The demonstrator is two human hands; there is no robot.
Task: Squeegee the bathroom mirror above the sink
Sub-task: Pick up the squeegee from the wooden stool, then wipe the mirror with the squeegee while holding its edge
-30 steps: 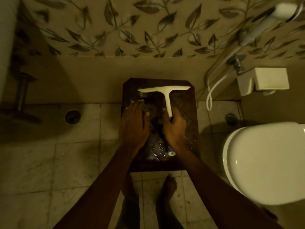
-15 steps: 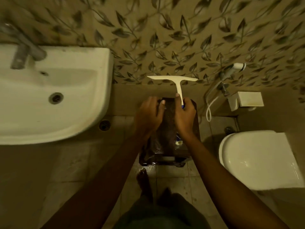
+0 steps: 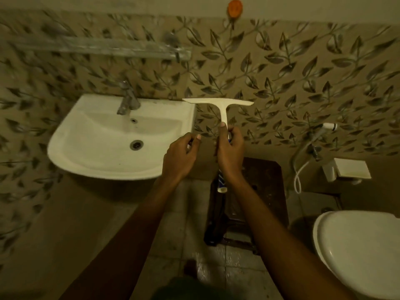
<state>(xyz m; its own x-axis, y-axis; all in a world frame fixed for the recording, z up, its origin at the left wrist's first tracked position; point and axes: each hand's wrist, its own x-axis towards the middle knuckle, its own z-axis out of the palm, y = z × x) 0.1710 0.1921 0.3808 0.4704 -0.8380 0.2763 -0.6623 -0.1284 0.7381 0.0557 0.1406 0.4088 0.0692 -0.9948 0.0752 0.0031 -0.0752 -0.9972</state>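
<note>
My right hand (image 3: 229, 152) grips the handle of a white T-shaped squeegee (image 3: 218, 103), blade up and level, in front of the leaf-patterned wall just right of the sink. The handle's blue and white end (image 3: 222, 187) sticks out below my wrist, and a dark strip hangs under it. My left hand (image 3: 179, 156) hovers close to the left of the handle, fingers loosely curled, holding nothing that I can see. The white sink (image 3: 104, 163) with its metal tap (image 3: 126, 100) is at the left. No mirror is in view.
A glass shelf (image 3: 97, 47) runs along the wall above the sink. A dark wooden stool (image 3: 268, 187) stands on the wet tiled floor below my hands. A white toilet (image 3: 363, 245), a hand sprayer (image 3: 326, 127) and a wall holder (image 3: 348, 169) are at the right.
I have lifted the squeegee off the stool and raised it. My view has tilted up and left, so the sink and shelf have come into sight.
</note>
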